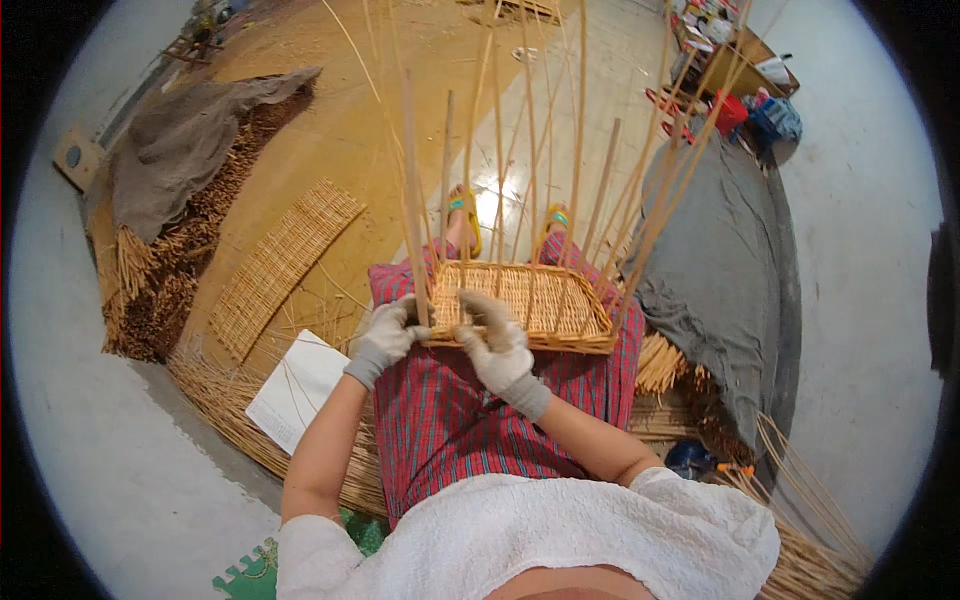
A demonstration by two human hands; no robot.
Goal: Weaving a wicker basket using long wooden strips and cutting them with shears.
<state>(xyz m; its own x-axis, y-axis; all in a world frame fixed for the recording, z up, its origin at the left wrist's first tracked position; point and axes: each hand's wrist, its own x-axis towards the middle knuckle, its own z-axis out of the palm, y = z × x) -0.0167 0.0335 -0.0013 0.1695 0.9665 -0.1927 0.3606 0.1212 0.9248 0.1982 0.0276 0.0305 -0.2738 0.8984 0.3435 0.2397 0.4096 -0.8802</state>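
Observation:
A shallow rectangular wicker basket (530, 298) lies across my lap, with a woven base and a low rim. Tall thin canes and several flat wooden stakes (411, 200) rise from its edges. My left hand (390, 335), in a white work glove with a grey cuff, is closed on the basket's near left corner, beside a flat stake. Just right of it, my right hand (497, 345), gloved alike, is over the near rim. Its thumb and fingers are apart around the foot of an upright cane, and I see no firm grip.
A woven cane panel (285, 265) lies on the brown floor sheet to the left. Bundled canes sit under a grey cloth (180, 140) at left and a dark cloth (715, 270) at right. White paper (300, 390) rests on loose canes. A cardboard box (750, 70) stands far right.

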